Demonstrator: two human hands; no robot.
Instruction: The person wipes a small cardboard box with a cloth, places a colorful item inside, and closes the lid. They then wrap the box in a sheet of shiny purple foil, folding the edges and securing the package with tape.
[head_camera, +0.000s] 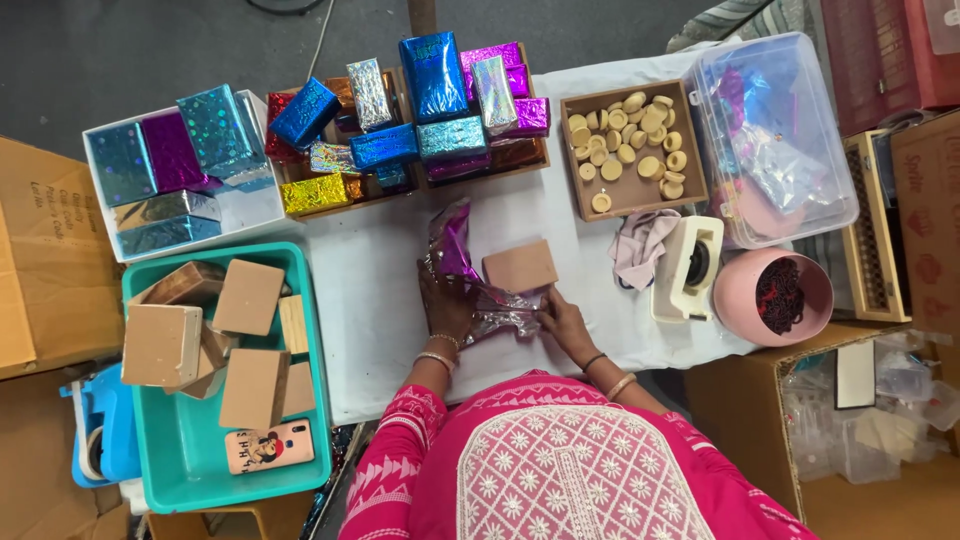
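A plain brown box lies on a sheet of shiny purple and silver wrapping foil on the white table. My left hand presses on the foil at the box's left side. My right hand pinches the foil's near edge below the box's right corner. The foil's far end stands crumpled upward.
A teal bin at left holds several brown boxes and a phone. Foil-wrapped boxes fill trays at the back. A wooden tray of round tan pieces, a tape dispenser, a pink bowl and a clear tub stand right.
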